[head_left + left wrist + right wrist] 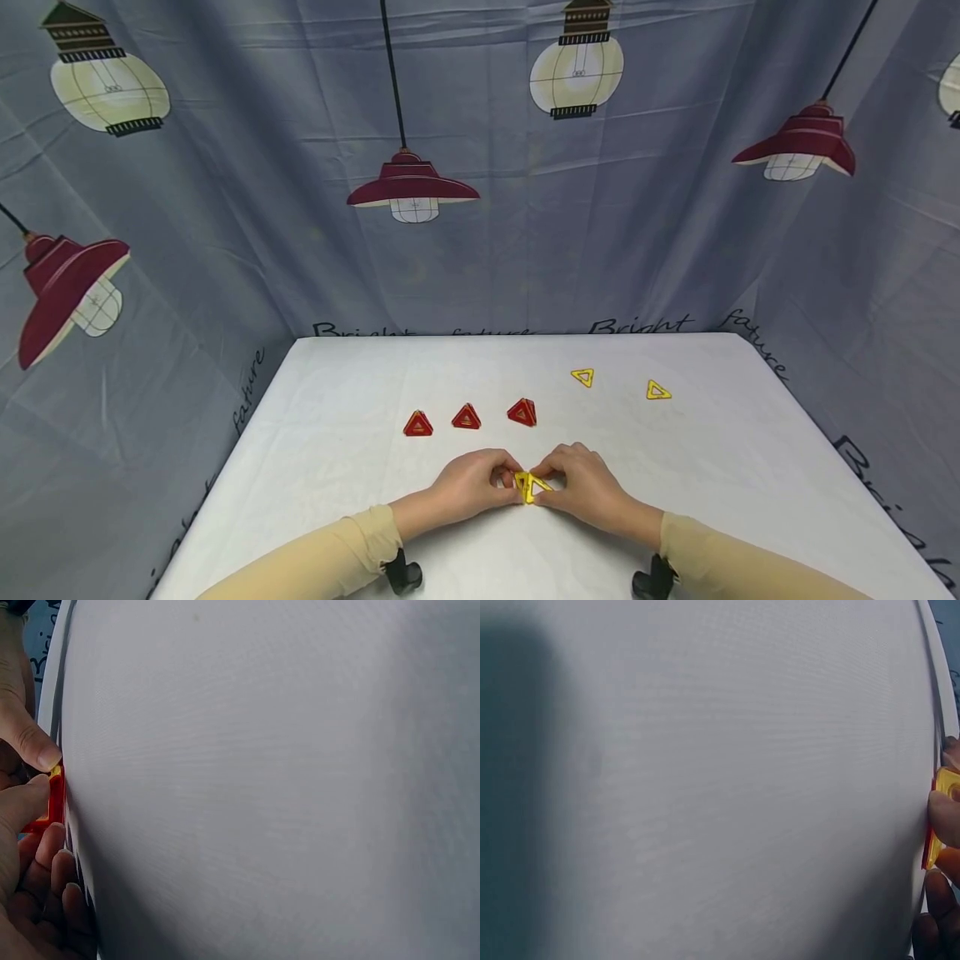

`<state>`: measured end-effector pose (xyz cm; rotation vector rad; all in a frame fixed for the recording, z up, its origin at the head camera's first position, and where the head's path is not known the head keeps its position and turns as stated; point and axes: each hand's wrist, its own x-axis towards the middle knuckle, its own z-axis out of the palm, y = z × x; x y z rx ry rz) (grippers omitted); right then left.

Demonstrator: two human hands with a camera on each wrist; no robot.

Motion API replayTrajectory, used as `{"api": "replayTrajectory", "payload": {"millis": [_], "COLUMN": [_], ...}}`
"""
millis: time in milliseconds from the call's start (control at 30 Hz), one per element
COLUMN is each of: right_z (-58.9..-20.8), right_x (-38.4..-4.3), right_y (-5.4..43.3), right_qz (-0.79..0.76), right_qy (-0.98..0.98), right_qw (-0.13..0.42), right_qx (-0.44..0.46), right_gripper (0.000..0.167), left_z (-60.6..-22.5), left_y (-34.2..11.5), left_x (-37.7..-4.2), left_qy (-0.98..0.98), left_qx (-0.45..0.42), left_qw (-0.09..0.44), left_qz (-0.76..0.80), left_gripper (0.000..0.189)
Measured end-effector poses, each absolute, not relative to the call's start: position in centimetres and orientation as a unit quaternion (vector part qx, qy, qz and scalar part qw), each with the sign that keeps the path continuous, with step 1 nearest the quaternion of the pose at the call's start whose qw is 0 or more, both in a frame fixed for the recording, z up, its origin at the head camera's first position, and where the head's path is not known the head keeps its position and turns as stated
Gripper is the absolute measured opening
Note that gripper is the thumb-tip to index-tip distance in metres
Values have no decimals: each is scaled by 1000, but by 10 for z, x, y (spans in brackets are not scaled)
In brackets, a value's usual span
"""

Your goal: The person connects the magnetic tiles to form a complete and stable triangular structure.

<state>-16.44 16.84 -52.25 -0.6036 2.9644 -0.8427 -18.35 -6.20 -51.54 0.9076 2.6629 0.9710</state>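
Observation:
My left hand [474,483] and right hand [587,490] meet above the near middle of the white table. Between their fingertips are two yellow triangular frames, edge to edge and at an angle. The left hand pinches the left frame [519,476]; the right hand's thumb and fingers pinch the right frame [530,490], with its open centre visible. In the left wrist view a red edge [57,799] shows beside the left thumb, with a bit of yellow above. The right wrist view shows yellow [949,778] with a red rim, partly covered by fingers.
Beyond the hands stand three red pyramid-like pieces, left [417,425], middle [467,417] and right [522,412]. Farther right lie two loose yellow triangles, one nearer the centre [582,371] and another [658,396]. Grey patterned curtains [480,275] surround the white table [337,375].

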Motion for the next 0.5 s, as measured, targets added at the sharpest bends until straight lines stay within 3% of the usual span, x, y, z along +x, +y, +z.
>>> {"api": "replayTrajectory", "payload": {"millis": [500], "right_z": [-520], "right_x": [-165], "right_y": [166], "right_qz": [-271], "right_qy": [943], "right_qw": [6], "right_qx": [-193], "right_gripper": [29], "left_z": [-517], "left_y": [-59], "left_x": [-187], "left_qy": [894], "left_qx": [305], "left_qw": [89], "left_qz": [317], "left_gripper": [30]}}
